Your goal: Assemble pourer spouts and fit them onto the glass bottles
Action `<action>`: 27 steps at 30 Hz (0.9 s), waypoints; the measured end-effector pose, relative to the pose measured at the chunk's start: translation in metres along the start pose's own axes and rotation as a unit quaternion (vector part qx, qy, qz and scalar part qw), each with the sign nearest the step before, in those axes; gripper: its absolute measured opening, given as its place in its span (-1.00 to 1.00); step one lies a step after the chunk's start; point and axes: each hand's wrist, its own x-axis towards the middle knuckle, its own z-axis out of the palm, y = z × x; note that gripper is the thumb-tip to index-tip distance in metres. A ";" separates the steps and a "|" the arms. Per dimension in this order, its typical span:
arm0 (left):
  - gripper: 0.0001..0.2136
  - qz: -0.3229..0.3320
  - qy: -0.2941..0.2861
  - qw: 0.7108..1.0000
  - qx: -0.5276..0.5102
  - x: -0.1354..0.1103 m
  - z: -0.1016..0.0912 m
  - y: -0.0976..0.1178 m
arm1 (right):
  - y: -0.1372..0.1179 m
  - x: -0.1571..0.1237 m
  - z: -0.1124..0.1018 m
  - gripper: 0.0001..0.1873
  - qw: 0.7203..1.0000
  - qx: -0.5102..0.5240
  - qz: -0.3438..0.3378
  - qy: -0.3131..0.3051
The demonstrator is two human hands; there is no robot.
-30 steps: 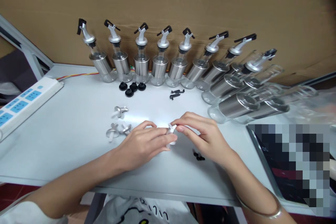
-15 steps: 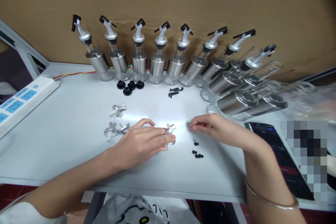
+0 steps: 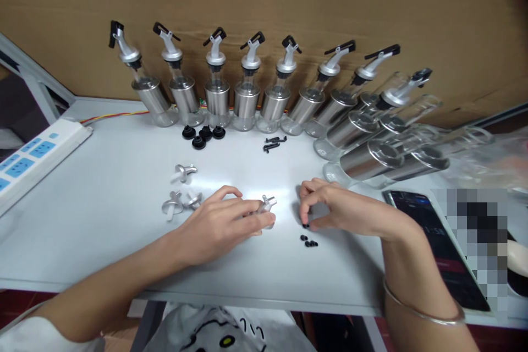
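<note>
My left hand [image 3: 225, 225] rests on the table with its fingers closed round a silver pourer spout [image 3: 268, 204], whose nozzle points up and right. To its left lie more silver pourer spouts [image 3: 172, 204], loose on the tabletop. My right hand [image 3: 330, 206] reaches down with thumb and index finger pinched at a small black plug [image 3: 306, 225], which the fingertips partly cover. Just nearer to me sit several other small black plugs [image 3: 309, 243]. Farther back are black rubber stoppers [image 3: 198, 142] and thin black levers [image 3: 274, 143].
Along the back stands a row of glass-and-steel oil bottles [image 3: 246, 100] with pourers fitted; open-necked bottles [image 3: 429, 159] crowd the right. A phone [image 3: 437, 253] lies at the right, near a plastic bag [image 3: 474, 165]. A power strip [image 3: 41, 157] is at left.
My right hand has lowered slightly, and its thumb and index finger have come down on the rearmost small black plug. The left hand keeps its hold on the spout.
</note>
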 end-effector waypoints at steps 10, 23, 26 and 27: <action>-0.82 -0.006 -0.008 1.000 0.008 -0.001 0.001 -0.001 | -0.009 0.000 0.000 -0.69 1.000 0.008 -0.008 -0.016; -0.85 -0.005 0.016 1.000 -0.003 -0.003 0.002 0.000 | -0.021 0.010 -0.002 -0.89 0.982 0.119 0.033 0.141; -0.86 -0.005 0.039 0.999 -0.004 -0.003 0.001 -0.001 | -0.027 0.015 0.003 -0.86 0.966 0.132 0.010 0.224; -0.86 -0.005 0.049 0.999 -0.004 -0.003 0.001 -0.002 | -0.029 0.017 0.005 -0.84 0.959 0.137 -0.004 0.248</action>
